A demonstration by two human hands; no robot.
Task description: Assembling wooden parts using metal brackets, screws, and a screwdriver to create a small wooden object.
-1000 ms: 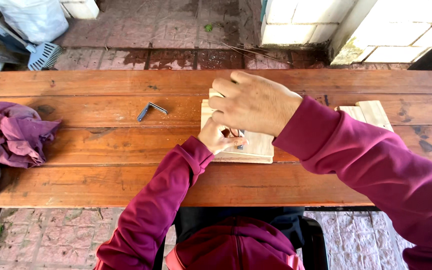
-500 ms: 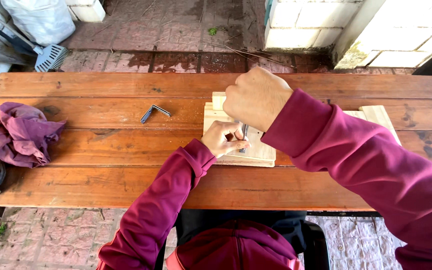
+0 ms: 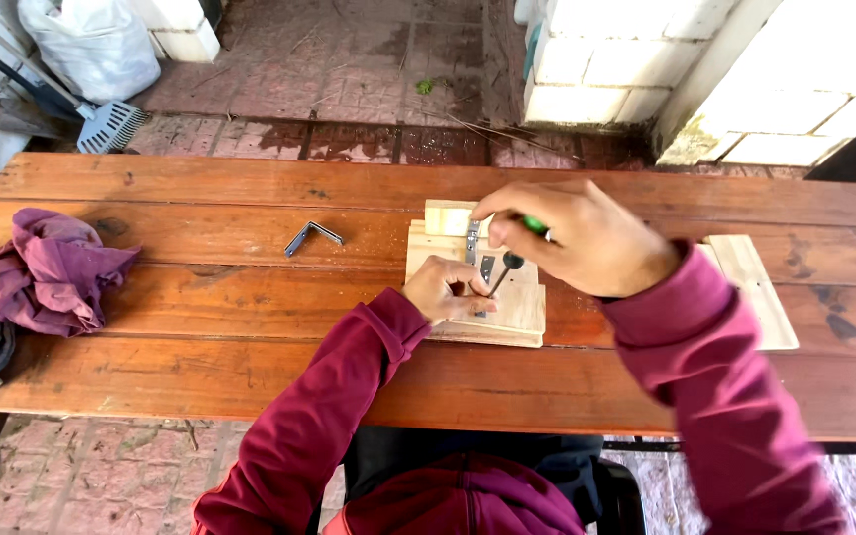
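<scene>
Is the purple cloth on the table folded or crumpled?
Crumpled: the purple cloth lies bunched in an uneven heap at the left end of the wooden table.

A single camera rides on the person's head and looks steeply down over the chest and both maroon sleeves onto the wooden table [image 3: 200, 357]. It sits close, at arm's reach above the planks, and faces forward across the table to the wet brick paving [image 3: 349, 69] and white block wall [image 3: 596, 69] beyond. No second view shares the scene.
</scene>
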